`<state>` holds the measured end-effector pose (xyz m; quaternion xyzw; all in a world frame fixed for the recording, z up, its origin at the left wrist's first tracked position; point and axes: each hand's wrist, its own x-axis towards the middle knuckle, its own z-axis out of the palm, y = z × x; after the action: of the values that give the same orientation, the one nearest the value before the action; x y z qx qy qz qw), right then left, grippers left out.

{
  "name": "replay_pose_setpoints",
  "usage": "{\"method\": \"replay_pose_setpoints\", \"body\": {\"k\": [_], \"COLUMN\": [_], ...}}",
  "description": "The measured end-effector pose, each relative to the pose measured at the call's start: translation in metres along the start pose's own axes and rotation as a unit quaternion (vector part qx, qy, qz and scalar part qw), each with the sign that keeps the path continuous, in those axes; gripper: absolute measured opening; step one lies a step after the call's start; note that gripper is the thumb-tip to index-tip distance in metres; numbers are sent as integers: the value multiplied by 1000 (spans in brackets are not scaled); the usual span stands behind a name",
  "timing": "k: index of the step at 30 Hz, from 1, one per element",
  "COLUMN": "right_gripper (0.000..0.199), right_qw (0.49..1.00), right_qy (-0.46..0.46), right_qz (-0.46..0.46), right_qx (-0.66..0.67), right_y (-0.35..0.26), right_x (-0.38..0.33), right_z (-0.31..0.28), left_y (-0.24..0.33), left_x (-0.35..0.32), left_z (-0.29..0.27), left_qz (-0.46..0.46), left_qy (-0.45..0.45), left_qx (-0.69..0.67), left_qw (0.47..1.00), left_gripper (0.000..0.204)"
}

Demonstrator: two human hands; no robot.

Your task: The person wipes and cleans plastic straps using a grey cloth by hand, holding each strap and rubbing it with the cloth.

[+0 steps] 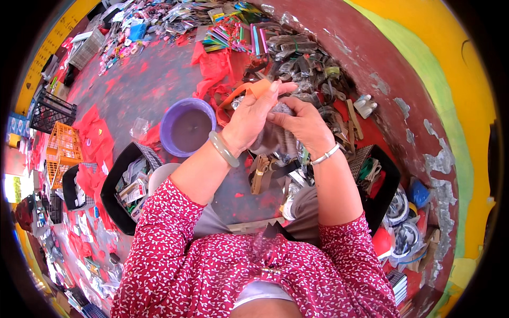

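Note:
My left hand (248,121), with a pale bangle at its wrist, is closed on an orange strap (255,88) that looks like a belt and bends in a loop beyond the fingers. Part of the strap is hidden behind the hand. Close beside it, my right hand (308,126) pinches a bunched grey cloth (275,140) between thumb and fingers. The cloth hangs down between the two hands. Below it lies a bundle of brown straps (260,175).
A purple basin (166,124) of murky water stands left of my hands. Black boxes (112,204) flank my legs. Wrapped straps (297,45) lie piled ahead, along the peeling red wall (382,63). An orange crate (64,144) and a black crate (53,111) stand far left.

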<state>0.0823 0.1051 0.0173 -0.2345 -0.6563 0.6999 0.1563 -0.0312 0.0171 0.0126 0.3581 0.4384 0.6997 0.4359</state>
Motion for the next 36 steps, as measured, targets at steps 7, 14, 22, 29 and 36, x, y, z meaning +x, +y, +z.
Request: {"method": "replay_pose_setpoints", "body": {"k": [7,14,22,29,36], "right_gripper": [28,27,21,21,31], "right_qw": [995,965,943,980,966], "right_qy": [-3,-82,-104,-76,-46], "right_qz": [-66,58,80,74,105], "right_qx": [-72,240,306,165,233], "right_y": [5,1,3,28,25], "right_x": [5,0,-11,-19,-21], "right_z": [11,27,24,26,14], "left_y": [1,3,8,1,-12], "left_x": [5,6,1,17,24], "left_z": [-8,-5,3,-25,-26], "left_qz": [9,-14,-5,2,-97], "left_qy": [14,85,104,166,115], "left_qx": [16,-85,-67,-96,-191], "left_qw": [1000,993,992,981,970], "left_gripper": [48,50,43,38,38]}}
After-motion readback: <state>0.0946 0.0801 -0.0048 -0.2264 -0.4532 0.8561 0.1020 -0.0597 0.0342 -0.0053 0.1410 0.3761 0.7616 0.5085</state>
